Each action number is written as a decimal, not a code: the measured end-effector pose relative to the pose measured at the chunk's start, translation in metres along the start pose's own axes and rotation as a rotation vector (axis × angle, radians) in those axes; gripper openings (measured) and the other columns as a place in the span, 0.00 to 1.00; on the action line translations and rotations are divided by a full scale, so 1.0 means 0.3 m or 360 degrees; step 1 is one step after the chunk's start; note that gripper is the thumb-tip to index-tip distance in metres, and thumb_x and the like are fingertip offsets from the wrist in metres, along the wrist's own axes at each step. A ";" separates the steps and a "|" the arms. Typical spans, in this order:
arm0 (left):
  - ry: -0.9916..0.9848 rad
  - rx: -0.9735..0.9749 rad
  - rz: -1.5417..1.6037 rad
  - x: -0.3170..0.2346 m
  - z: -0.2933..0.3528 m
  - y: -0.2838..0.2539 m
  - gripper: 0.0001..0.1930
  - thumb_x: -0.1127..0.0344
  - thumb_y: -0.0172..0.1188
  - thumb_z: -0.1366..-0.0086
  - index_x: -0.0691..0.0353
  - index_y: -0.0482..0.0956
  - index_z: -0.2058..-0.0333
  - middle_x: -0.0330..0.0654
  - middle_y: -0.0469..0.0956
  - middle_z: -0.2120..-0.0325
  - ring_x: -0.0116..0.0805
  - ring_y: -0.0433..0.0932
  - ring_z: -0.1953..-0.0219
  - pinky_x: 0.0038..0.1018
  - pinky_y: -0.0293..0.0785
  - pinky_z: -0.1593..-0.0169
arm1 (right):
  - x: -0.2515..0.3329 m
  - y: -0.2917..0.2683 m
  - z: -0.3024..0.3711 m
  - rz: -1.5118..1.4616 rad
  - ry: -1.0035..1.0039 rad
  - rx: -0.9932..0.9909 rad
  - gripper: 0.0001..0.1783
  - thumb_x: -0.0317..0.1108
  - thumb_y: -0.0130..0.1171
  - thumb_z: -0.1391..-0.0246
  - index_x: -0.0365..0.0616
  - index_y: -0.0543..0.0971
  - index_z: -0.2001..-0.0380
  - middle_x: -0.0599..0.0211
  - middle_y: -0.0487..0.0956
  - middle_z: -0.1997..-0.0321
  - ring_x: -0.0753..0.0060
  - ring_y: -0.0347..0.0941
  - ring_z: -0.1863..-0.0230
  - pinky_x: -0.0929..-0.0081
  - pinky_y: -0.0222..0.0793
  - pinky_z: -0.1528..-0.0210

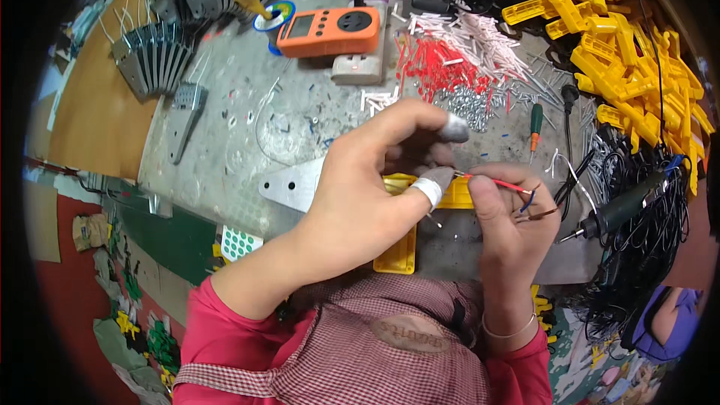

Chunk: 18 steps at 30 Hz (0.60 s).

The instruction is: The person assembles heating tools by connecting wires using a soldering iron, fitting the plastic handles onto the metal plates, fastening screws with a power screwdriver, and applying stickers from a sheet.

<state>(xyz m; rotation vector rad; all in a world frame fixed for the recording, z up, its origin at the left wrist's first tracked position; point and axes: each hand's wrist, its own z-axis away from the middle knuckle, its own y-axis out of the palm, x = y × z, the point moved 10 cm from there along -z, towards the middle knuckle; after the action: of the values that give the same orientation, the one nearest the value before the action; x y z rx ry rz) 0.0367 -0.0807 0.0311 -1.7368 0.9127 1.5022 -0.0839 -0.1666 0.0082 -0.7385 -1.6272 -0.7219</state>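
My left hand [367, 180], with white wraps on the thumb and index fingertip, curls above the bench. Its index finger is raised; the thumb meets the metal tip of a thin red-sleeved lead [506, 182], with the other fingers bent behind. Between its thumb and fingers, my right hand [514, 225] pinches that same lead. Short blue and brown wire ends show beside the right fingers. Beneath both hands lies a yellow plastic housing [397, 256], partly covered. A silver metal plate with holes [291, 187] sticks out left from under my left hand.
An orange multimeter [328, 31] rests on a power strip [358, 69], beside a solder spool [274, 16]. Red and white small parts [442, 60] lie heaped beyond my hands. Rightward are a green screwdriver [535, 124], yellow housings [622, 60] and a dark corded tool [626, 204]. Metal brackets [154, 60] stand far left.
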 end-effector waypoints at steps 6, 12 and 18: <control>0.0385 0.0236 -0.0463 -0.052 0.014 -0.007 0.16 0.79 0.60 0.47 0.69 0.76 0.57 0.42 0.78 0.66 0.27 0.79 0.62 0.24 0.75 0.57 | 0.013 0.007 0.003 0.0205 -0.0126 0.0092 0.06 0.23 0.65 0.49 0.35 0.79 0.68 0.86 0.68 0.80 0.96 0.52 0.80 0.91 0.44 0.78; 0.0134 0.0200 -0.0110 0.012 0.023 -0.037 0.15 0.79 0.60 0.46 0.69 0.76 0.57 0.39 0.78 0.65 0.24 0.77 0.65 0.22 0.73 0.59 | -0.013 0.019 0.003 -0.0023 -0.0038 0.0161 0.06 0.21 0.65 0.51 0.36 0.77 0.69 0.84 0.69 0.78 0.95 0.52 0.79 0.90 0.44 0.78; -0.0069 0.0290 -0.0008 0.058 0.040 -0.046 0.17 0.80 0.62 0.47 0.69 0.77 0.56 0.37 0.78 0.66 0.22 0.76 0.65 0.21 0.72 0.60 | 0.003 0.078 0.006 0.0079 -0.0056 0.0350 0.07 0.19 0.62 0.49 0.36 0.75 0.68 0.81 0.70 0.77 0.94 0.55 0.77 0.91 0.47 0.75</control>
<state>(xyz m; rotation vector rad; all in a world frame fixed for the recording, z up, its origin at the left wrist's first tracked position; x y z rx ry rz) 0.0437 -0.0647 0.0128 -1.5691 0.9897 1.4018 -0.0668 -0.1507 0.0103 -0.6332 -1.6824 -0.4873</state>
